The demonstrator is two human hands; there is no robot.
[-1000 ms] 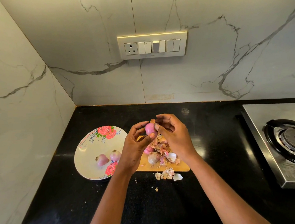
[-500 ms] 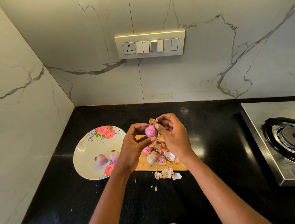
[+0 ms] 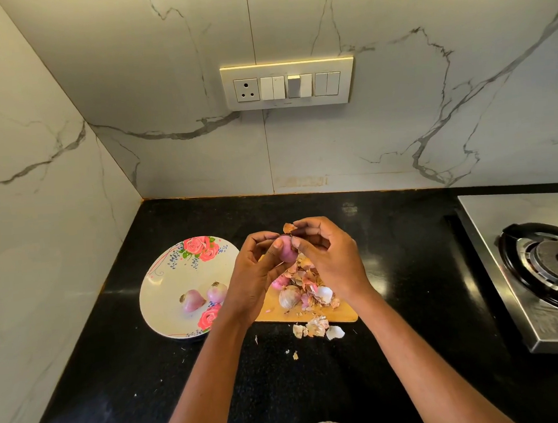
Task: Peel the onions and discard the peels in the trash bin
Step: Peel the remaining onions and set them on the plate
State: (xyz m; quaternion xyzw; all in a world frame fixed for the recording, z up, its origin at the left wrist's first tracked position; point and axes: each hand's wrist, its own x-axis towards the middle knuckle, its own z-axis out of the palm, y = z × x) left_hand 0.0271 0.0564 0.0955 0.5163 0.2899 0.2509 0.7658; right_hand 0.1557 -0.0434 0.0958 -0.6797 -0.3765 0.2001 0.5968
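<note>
Two hands raised over cutting board [image 3: 342, 314] — left hand [image 3: 256, 280] grip closed round onion [image 3: 287, 249], right hand [image 3: 328, 257] just right of it, pinching peel flap [image 3: 289, 227] at onion's far end.

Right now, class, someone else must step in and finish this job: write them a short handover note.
Left hand holds a small onion above the cutting board. Right hand pinches a strip of peel at the top of the onion.
Done: two peeled onions lie on the flowered plate.
On the board: one unpeeled onion beside a heap of peels; loose scraps lie on the black counter.
Left: finish this onion, peel the rest, bin all peels. No trash bin is in view.
</note>
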